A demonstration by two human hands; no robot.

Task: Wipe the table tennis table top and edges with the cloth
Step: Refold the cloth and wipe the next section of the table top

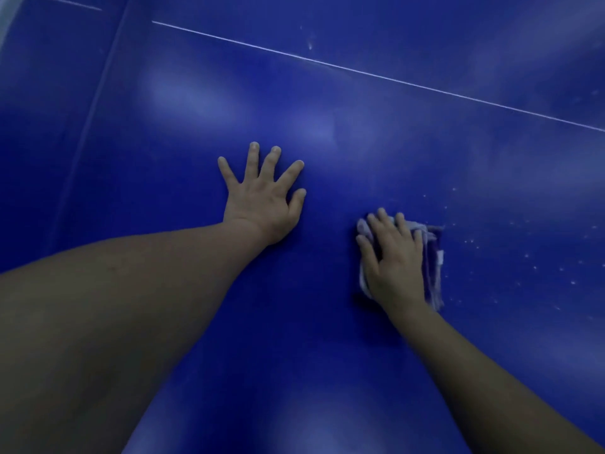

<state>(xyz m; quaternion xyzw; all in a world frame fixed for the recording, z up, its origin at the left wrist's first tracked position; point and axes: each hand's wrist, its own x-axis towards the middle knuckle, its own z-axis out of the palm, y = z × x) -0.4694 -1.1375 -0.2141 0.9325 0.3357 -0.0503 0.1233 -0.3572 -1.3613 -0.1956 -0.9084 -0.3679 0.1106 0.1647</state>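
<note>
Nearest the camera, two bare forearms reaching forward over the blue table top (pixel 327 355). On the right, right hand (pixel 394 257) palm-down on the folded cloth (pixel 433 257), fingers extended and slightly spread, pressing it flat against the surface; no curl around the fabric visible. Cloth pale with purple-blue stripes, edges showing past the fingertips and along the hand's right side, lying on the table right of centre. Just right of the cloth, a scatter of small white specks (pixel 530 260) on the surface. Left of the cloth and a little farther, left hand (pixel 263 198) flat on the table, fingers straight and splayed wide, holding nothing, well apart from the cloth. Beyond both hands, soft light reflections on the glossy blue. Farther still, thin white line (pixel 376 73) running diagonally across the top. At far left, a darker seam (pixel 95 103) running away from the camera.
</note>
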